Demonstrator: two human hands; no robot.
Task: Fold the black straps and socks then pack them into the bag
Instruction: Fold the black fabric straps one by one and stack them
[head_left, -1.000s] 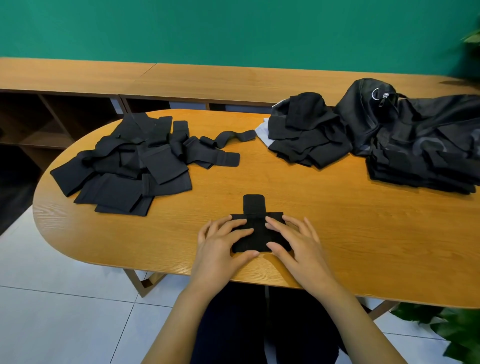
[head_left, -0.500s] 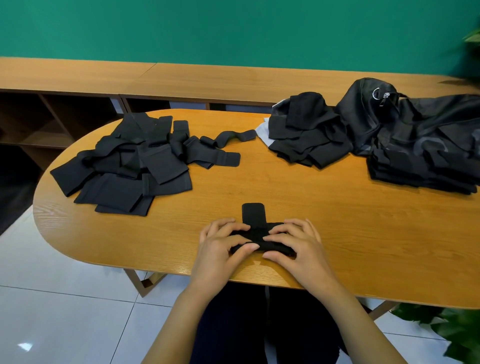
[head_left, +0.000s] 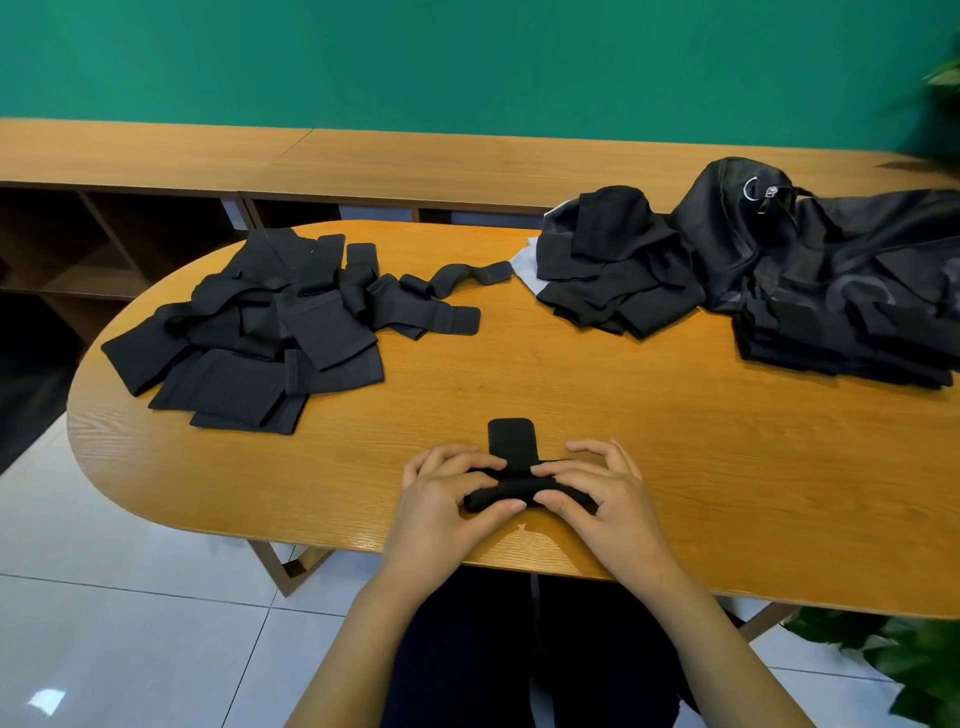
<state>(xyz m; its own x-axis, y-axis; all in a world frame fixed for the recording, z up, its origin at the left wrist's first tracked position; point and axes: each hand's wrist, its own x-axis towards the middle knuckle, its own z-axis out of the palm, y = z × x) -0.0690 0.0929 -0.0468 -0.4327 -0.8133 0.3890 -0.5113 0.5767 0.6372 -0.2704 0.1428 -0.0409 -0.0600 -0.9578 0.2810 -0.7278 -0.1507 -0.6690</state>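
A black strap (head_left: 511, 441) lies near the front edge of the oval wooden table (head_left: 649, 457), its near part rolled into a thick bundle. My left hand (head_left: 447, 499) pinches the roll's left end between thumb and fingers. My right hand (head_left: 597, 493) pinches its right end the same way. A short tab of the strap sticks out flat beyond my fingers. A loose pile of unfolded black straps (head_left: 265, 332) covers the table's left. A heap of black folded pieces (head_left: 618, 270) sits at the back right, beside the black bag (head_left: 831, 270).
A long wooden bench (head_left: 415, 161) with open shelves runs behind the table against a green wall. Green plant leaves (head_left: 904, 660) show at the lower right and upper right. White floor tiles lie below the table's front edge.
My fingers went from lying flat on the folded strap to curling round it. The near part has been rolled up tighter, and the strap's tab has slid slightly toward me.
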